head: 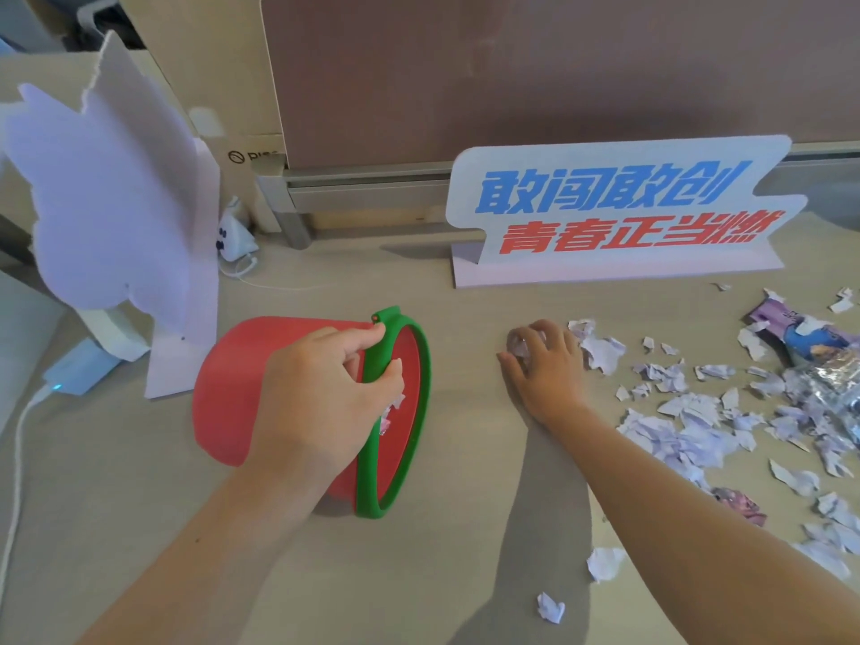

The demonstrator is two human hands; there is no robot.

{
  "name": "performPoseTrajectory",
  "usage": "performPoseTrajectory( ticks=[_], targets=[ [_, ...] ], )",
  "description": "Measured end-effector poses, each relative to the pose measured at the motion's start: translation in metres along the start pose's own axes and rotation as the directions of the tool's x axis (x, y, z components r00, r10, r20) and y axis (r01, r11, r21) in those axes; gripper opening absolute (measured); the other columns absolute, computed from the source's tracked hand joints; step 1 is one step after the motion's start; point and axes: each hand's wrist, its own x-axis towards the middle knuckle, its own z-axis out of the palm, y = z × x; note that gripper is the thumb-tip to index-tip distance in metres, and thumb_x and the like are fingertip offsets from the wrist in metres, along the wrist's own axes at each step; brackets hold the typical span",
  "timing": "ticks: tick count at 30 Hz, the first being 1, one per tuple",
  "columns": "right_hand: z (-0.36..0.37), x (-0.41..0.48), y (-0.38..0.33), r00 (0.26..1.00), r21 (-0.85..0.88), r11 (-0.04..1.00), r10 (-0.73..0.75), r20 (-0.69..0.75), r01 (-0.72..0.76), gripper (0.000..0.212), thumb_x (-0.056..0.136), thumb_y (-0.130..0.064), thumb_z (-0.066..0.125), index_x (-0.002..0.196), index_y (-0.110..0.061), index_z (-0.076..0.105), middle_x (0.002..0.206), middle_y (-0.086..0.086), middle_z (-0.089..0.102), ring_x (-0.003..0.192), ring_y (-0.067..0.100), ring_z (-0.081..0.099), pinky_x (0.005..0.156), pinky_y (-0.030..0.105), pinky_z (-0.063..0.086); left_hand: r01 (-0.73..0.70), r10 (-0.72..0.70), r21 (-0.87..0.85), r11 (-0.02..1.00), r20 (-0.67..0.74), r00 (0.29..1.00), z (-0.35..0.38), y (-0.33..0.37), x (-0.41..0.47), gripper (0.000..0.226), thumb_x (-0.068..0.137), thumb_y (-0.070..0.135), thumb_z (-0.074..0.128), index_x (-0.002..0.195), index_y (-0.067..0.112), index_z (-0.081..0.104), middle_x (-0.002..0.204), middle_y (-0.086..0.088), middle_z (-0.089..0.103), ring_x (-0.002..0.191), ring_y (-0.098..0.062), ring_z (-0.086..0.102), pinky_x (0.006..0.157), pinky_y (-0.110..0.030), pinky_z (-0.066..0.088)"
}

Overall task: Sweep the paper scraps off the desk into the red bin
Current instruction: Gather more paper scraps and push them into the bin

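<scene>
Left hand [325, 393] gripping red bin [232, 388] rim | right hand [544, 365] cupping scraps [688, 412] | beige desk [465, 551]

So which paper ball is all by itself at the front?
Start at the red bin lying on its side under the left hand. Look right and nearer, along the desk's front. The small white crumpled scrap lies alone, apart from the big pile.

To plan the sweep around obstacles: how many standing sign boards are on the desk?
2. The lettered sign stands at the back right, behind the paper scraps. The blank white board stands at the left, behind the red bin.
</scene>
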Motion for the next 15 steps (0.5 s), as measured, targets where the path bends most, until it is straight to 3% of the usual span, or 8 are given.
performPoseTrajectory(
  ticks=[3,5,8,11,13,15],
  targets=[
    [0.006,-0.002,0.002,0.996,-0.004,0.999,-0.052,-0.074,0.052,0.015,0.085,-0.023,0.061,0.087,-0.009,0.062,0.093,0.013,0.059,0.087,0.036,0.053,0.076,0.041,0.04,0.028,-0.028,-0.055,0.998,0.012,1.0,0.001,0.004,0.0,0.031,0.071,0.011,0.076,0.102,0.015,0.071,0.051,0.009,0.043,0.046,0.008,0.052,0.05,-0.001,0.036],
    [0.007,-0.007,0.0,0.993,0.01,0.996,-0.089,-0.078,0.09,0.017,0.083,-0.018,0.055,0.072,-0.006,0.058,0.072,0.012,0.057,0.067,0.035,0.054,0.059,0.036,0.039,0.039,-0.038,-0.063,0.997,0.02,0.999,0.001,0.006,0.0,0.031,0.071,0.009,0.076,0.102,0.015,0.072,0.05,0.009,0.042,0.045,0.008,0.052,0.05,0.0,0.036],
    [0.008,-0.016,-0.003,0.973,-0.073,0.976,-0.213,-0.085,0.207,0.025,0.077,-0.014,0.051,0.054,-0.008,0.045,0.048,0.009,0.043,0.042,0.029,0.042,0.041,0.031,0.034,0.047,-0.046,-0.073,0.996,0.016,0.999,0.0,0.007,0.0,0.031,0.071,0.009,0.076,0.101,0.015,0.072,0.049,0.009,0.042,0.045,0.007,0.052,0.051,0.0,0.035],
    [0.007,-0.022,-0.006,0.938,-0.25,0.912,-0.344,-0.03,0.326,0.024,0.068,-0.001,0.052,0.048,-0.011,0.043,0.044,0.004,0.03,0.037,0.024,0.029,0.037,0.025,0.028,0.071,-0.07,-0.103,0.992,0.007,0.997,-0.003,0.007,0.0,0.032,0.072,0.01,0.075,0.103,0.016,0.071,0.051,0.008,0.043,0.046,0.006,0.053,0.05,-0.001,0.036],
    [0.003,-0.025,-0.007,0.96,-0.153,0.948,-0.28,0.026,0.281,0.028,0.06,0.001,0.054,0.043,-0.011,0.036,0.04,0.004,0.026,0.04,0.021,0.02,0.039,0.023,0.022,0.065,-0.066,-0.082,0.995,-0.01,0.998,-0.006,0.003,-0.001,0.034,0.071,0.015,0.076,0.105,0.018,0.071,0.052,0.008,0.045,0.052,0.001,0.051,0.054,-0.003,0.037],
    [-0.008,-0.032,-0.019,0.994,0.038,0.998,-0.051,0.093,0.047,0.038,0.067,-0.007,0.053,0.043,-0.014,0.025,0.038,0.003,0.024,0.041,0.022,0.02,0.041,0.025,0.021,0.072,-0.075,-0.084,0.994,-0.035,0.997,-0.009,-0.001,-0.002,0.035,0.071,0.019,0.076,0.106,0.021,0.07,0.052,0.007,0.045,0.054,-0.005,0.046,0.057,-0.007,0.037]
  ],
)
